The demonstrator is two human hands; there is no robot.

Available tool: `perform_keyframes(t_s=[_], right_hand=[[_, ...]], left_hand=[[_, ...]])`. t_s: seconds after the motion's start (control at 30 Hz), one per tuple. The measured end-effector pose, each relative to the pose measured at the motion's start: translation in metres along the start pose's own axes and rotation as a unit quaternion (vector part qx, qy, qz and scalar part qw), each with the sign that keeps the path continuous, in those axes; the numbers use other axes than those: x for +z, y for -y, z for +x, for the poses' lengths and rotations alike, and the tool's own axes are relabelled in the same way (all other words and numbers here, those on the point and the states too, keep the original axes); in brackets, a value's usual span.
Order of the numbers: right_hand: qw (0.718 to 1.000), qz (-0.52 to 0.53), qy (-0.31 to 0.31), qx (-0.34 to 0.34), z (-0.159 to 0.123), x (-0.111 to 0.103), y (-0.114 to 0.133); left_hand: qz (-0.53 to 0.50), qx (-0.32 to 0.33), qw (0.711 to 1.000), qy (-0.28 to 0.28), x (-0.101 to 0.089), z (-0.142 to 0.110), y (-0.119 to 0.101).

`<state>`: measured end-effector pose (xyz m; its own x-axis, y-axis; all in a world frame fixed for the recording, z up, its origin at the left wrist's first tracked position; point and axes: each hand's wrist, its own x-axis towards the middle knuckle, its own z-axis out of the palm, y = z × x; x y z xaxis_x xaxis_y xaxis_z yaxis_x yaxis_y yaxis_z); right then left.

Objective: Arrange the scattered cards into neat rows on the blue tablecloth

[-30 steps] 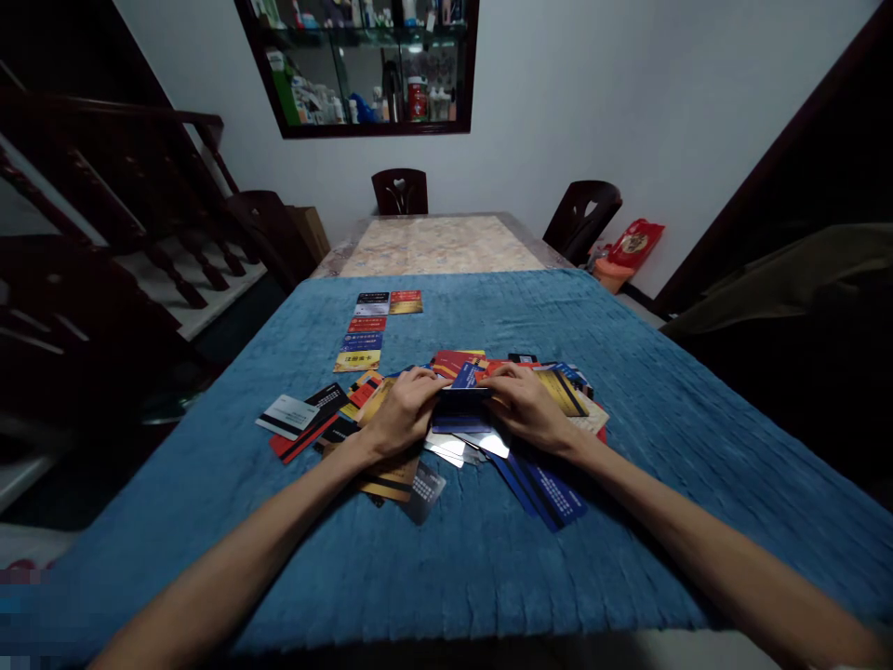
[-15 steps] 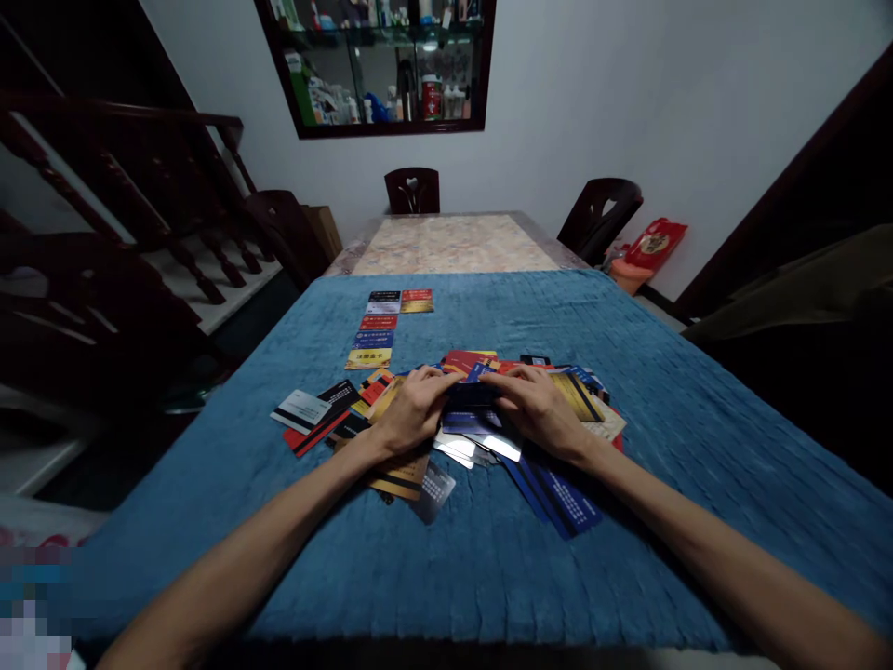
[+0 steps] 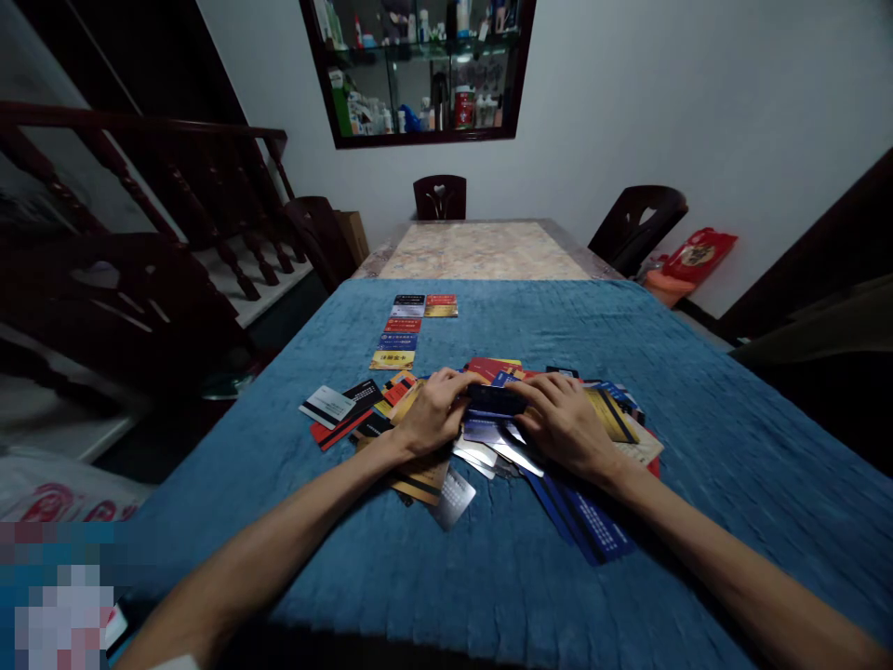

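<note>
Over a loose heap of plastic cards, my left hand [image 3: 433, 415] and my right hand [image 3: 570, 423] face each other with fingers closed on the two ends of a dark blue card [image 3: 497, 400]. That card is tilted up; whether more cards lie behind it I cannot tell. Below it are a purple card [image 3: 486, 431] and several silver cards [image 3: 476, 454]. By my right wrist lie blue cards [image 3: 592, 523] and a gold card [image 3: 612, 416]. A brown-gold card [image 3: 422, 479] is partly under my left forearm, with a white card [image 3: 327, 407] farther left.
Beyond the heap, several cards overlap in a column with a yellow card [image 3: 392, 359] nearest; a red-and-gold card [image 3: 441, 306] lies beside its top. A blue cloth [image 3: 537, 326] covers the table's near part. Chairs [image 3: 439, 197] stand around the far end.
My view has swung left, so everything sits farther right in the picture. The dark card between my hands has tilted and shows more of its face. Both hands still grip it.
</note>
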<state>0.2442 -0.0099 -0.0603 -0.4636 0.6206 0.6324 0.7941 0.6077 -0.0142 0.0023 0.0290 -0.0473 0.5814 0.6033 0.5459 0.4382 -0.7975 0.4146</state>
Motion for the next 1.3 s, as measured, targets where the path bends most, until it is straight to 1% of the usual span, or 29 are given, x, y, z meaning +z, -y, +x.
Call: perform_keyframes(t_s=[0.2,0.33,0.47,0.57,0.67,0.87,0.97,1.07,1.2,1.3], right_hand=[[0.999,-0.040,-0.016,0.000,0.004,-0.003,0.005],[0.998,-0.062,-0.022,-0.005,0.004,-0.004,0.006],[0.997,-0.067,-0.042,-0.013,0.005,-0.004,0.007],[0.997,-0.066,-0.048,-0.006,0.006,-0.005,0.008],[0.996,-0.072,-0.049,-0.002,0.007,-0.006,0.008],[0.996,-0.070,-0.054,-0.013,0.013,-0.007,0.006],[0.996,-0.065,-0.053,-0.019,0.021,-0.007,0.007],[0.998,-0.055,-0.038,-0.021,0.034,-0.006,0.006],[0.999,-0.031,-0.003,-0.021,0.056,0.001,0.004],[1.000,-0.009,0.022,-0.017,0.077,0.011,0.003]], left_hand=[[-0.023,-0.003,1.000,-0.017,-0.003,0.001,-0.001],[-0.021,0.001,1.000,-0.020,-0.005,0.001,-0.001],[-0.015,0.009,0.999,-0.035,-0.005,0.002,0.001],[0.003,0.021,0.999,-0.040,-0.005,0.002,0.002],[0.033,0.034,0.998,-0.030,-0.007,0.002,0.003],[0.101,0.076,0.992,-0.024,-0.011,0.002,0.004],[0.109,0.079,0.990,-0.040,-0.016,0.003,0.006],[0.117,0.079,0.988,-0.056,-0.024,0.004,0.013],[0.134,0.077,0.987,-0.037,-0.040,0.005,0.027],[0.150,0.057,0.987,-0.030,-0.053,0.005,0.040]])
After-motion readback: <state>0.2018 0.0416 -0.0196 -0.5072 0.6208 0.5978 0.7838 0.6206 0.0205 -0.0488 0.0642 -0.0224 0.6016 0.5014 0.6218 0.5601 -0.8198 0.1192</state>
